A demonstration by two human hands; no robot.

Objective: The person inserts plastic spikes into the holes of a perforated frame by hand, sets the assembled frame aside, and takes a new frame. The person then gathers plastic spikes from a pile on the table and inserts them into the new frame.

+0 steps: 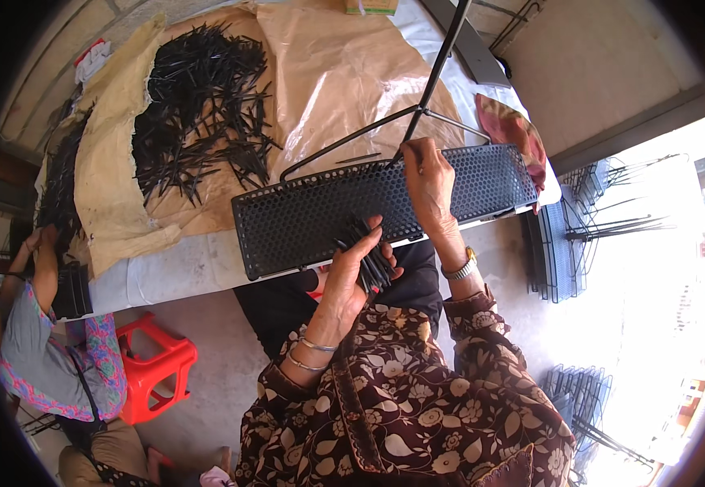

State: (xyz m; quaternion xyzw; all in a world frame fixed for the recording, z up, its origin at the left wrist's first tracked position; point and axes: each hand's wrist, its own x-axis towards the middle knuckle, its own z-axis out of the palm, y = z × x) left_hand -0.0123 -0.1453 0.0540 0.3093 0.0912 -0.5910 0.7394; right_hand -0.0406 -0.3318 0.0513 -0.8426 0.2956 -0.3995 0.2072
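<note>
In front of me lies a long black perforated tray, slanting across the table's near edge, its top a dense grid of round holes. A black wire frame stands at its far side, with a rod rising toward the upper right. My left hand is closed around a bundle of slim black pointed sticks at the tray's near edge. Over the tray's far edge, my right hand is closed in a pinch beside the rod. A thin dark tip shows below its fingers, but what they hold is hidden.
A large heap of black sticks lies on brown paper at the far left, partly under a tan cloth. A co-worker is at the left beside a red stool. Perforated trays with wire frames stand at the right.
</note>
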